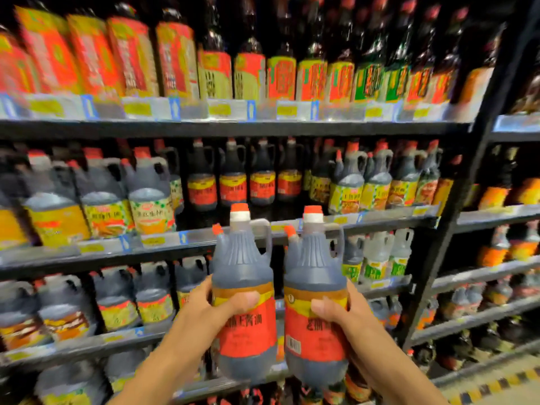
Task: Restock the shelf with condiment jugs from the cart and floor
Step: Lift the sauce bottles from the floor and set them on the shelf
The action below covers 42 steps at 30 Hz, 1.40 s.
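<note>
I hold two dark sauce jugs with red labels and red caps, upright and side by side, in front of the shelving. My left hand (222,308) grips the left jug (244,264) around its label. My right hand (339,317) grips the right jug (314,267) the same way. Both jugs sit just below the second shelf (204,239), where a row of matching red-label jugs (232,185) stands set back, leaving a dark gap at the front of that shelf.
Shelves above, below and to both sides are packed with dark bottles and jugs. A black upright post (455,217) divides this bay from the bay at right. Yellow-black floor tape (496,384) runs at the bottom right.
</note>
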{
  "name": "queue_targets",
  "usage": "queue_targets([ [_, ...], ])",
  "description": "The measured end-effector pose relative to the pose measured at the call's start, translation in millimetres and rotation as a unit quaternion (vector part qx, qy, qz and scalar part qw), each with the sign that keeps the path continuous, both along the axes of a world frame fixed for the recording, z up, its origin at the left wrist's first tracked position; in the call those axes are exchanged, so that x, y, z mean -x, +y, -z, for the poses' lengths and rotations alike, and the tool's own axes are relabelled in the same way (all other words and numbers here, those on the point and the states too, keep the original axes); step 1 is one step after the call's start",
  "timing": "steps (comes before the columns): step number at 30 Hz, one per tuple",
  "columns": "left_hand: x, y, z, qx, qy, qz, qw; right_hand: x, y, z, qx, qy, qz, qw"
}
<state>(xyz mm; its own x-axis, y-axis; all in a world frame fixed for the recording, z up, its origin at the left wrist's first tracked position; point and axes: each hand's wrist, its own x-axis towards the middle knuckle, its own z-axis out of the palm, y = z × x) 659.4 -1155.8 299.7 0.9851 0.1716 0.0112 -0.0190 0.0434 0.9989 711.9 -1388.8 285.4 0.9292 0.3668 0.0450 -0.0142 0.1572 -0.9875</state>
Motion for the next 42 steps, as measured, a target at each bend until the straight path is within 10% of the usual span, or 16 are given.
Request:
queue_targets([
  [12, -10, 11, -99, -0.009, 0.005, -0.073, 0.997, -41, 18, -103, 0.011, -0.034, -0.066, 0.997],
  [42, -119, 96, -45, 0.003, 0.017, -0.081, 0.997, -156, 127, -50, 0.074, 0.010, -0.051, 0.996],
])
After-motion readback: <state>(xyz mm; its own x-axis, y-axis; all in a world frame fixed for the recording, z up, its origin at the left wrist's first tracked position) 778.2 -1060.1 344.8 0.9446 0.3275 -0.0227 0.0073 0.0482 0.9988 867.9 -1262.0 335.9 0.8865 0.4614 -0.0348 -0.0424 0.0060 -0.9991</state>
